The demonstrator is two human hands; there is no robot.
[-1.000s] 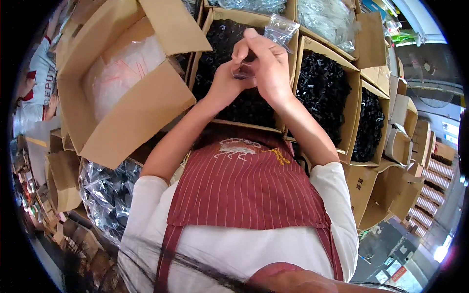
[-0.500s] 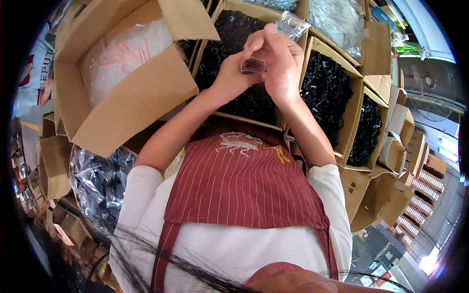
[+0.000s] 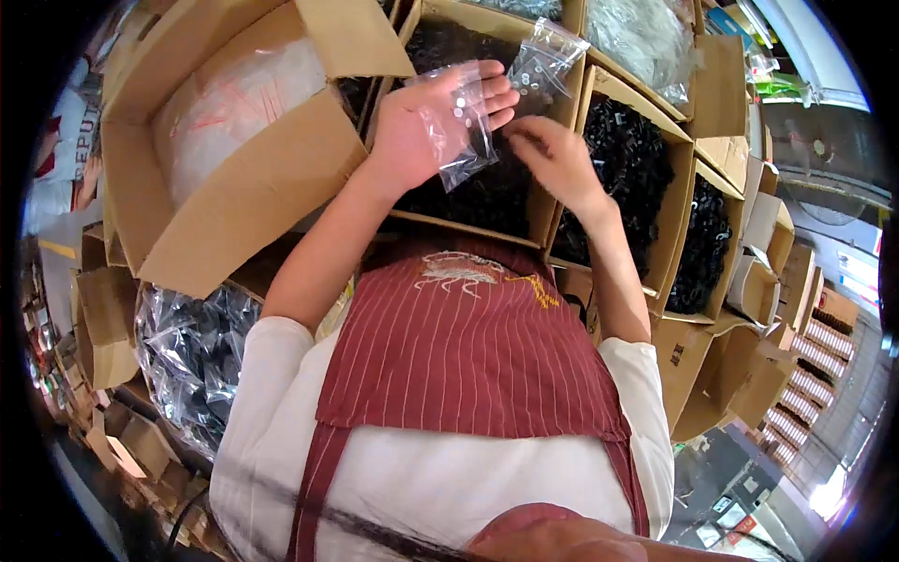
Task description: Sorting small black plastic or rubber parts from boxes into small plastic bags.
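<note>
My left hand (image 3: 417,136) is palm up over a box of black plastic parts, its fingers stretched out to the right. A clear zip bag (image 3: 456,155) with a few small white round pieces lies across its palm and fingers. Beyond those fingertips, another clear zip bag (image 3: 546,58) with similar small pieces rests at the box's far right corner. My right hand (image 3: 565,167) hovers just right of the left fingertips, slightly blurred. Its fingers are bent, with a gap to the thumb, and nothing shows between them. The box of black parts (image 3: 468,214) is partly hidden beneath both hands.
A large carton (image 3: 239,220) at left holds clear bags with red edges. Further boxes of black parts (image 3: 698,248) line the right side. Another box of clear bags (image 3: 646,42) is at the far right. Shiny bags of dark items (image 3: 197,351) sit lower left.
My hands were together around a clear bag and have now parted. The left palm has turned up with the bag flat on it. The right hand has moved down and away.
</note>
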